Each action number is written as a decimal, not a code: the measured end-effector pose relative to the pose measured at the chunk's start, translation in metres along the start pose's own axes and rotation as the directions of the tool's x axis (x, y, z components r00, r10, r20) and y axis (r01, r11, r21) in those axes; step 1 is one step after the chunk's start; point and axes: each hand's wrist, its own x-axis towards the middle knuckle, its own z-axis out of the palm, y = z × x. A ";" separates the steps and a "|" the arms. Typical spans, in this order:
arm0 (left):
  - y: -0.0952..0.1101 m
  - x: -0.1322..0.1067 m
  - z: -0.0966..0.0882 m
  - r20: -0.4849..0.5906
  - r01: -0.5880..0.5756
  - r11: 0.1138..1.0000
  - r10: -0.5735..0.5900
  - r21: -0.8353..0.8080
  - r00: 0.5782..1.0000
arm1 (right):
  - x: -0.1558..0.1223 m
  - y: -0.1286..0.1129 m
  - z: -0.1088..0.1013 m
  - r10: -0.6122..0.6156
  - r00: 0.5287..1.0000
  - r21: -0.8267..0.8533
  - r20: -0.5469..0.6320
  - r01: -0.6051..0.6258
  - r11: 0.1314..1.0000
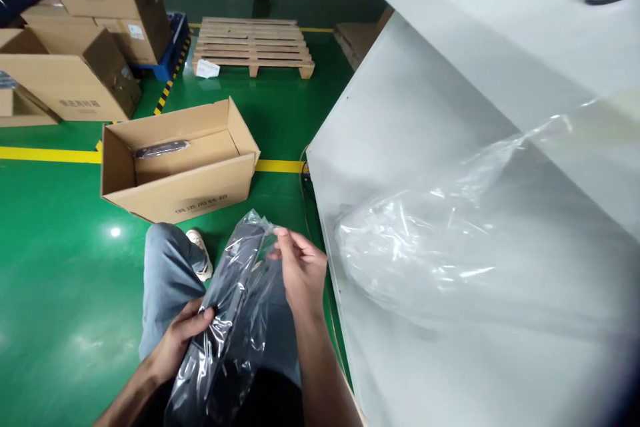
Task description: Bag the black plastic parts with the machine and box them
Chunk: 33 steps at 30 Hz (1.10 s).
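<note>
Your left hand [183, 333] grips the lower part of a clear plastic bag [225, 320] with a dark folded item [233, 273] inside it, thumb pressed on top of the film. Your right hand [300, 270] pinches the upper edge of the same bag between thumb and fingertips, near its open top. The bag rests over your lap, slanting from near left up toward the far right, just above your grey trouser leg [167, 273] and your shoe [201, 255] on the green floor [55, 260].

To the right, touching nothing you hold, a white tabletop [400, 120] carries a loose heap of clear plastic film [450, 233]. Beyond your knee an open cardboard box [180, 160] sits on the floor with one dark wrapped item [161, 148] lying inside it. Farther off stand a wooden pallet [253, 47] and, at the far left, stacked cardboard boxes [80, 33].
</note>
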 end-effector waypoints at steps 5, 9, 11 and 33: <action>-0.005 -0.001 -0.003 -0.005 0.035 0.989 -0.036 -0.144 0.999 | -0.004 0.003 0.007 0.072 0.997 0.114 -0.035 -0.068 0.991; 0.003 0.009 -0.004 0.105 0.046 0.981 -0.026 -0.191 0.994 | -0.011 -0.007 0.016 0.111 0.994 0.352 -0.005 -0.102 0.931; 0.010 0.015 0.000 0.194 -0.037 0.981 0.075 -0.191 0.978 | -0.016 -0.016 0.019 0.117 0.993 0.391 0.004 -0.109 0.914; 0.038 0.029 0.005 -0.203 -0.325 0.933 0.353 0.156 0.914 | -0.021 0.018 0.023 0.132 0.990 0.022 0.054 -0.134 0.991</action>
